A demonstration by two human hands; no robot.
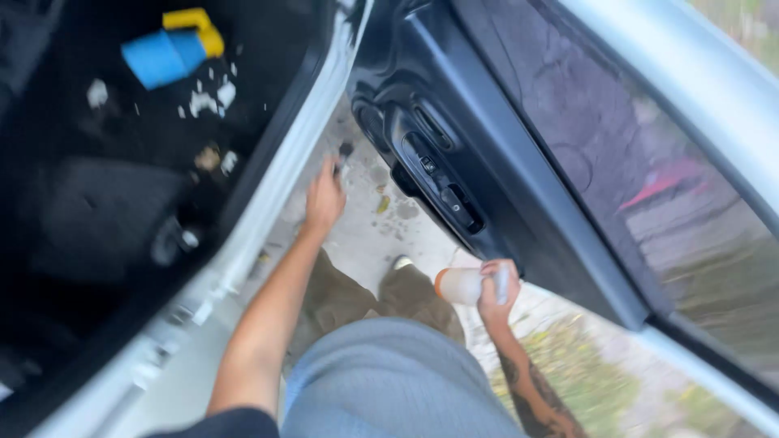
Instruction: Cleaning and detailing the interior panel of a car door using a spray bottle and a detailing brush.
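I look down beside an open car door (519,154). My left hand (324,199) reaches down toward the car's sill (268,211) and pinches a small dark object, blurred by motion. My right hand (495,288) is wrapped around a white bottle (458,285) with an orange end, held sideways near the door's lower edge. My grey shirt and olive trousers fill the lower middle.
The dark car floor (122,186) on the left holds a blue and yellow object (172,49), white scraps (207,97) and debris. The door's inner panel carries a handle and switches (442,182). Concrete ground (365,235) lies below, grass (584,365) to the right.
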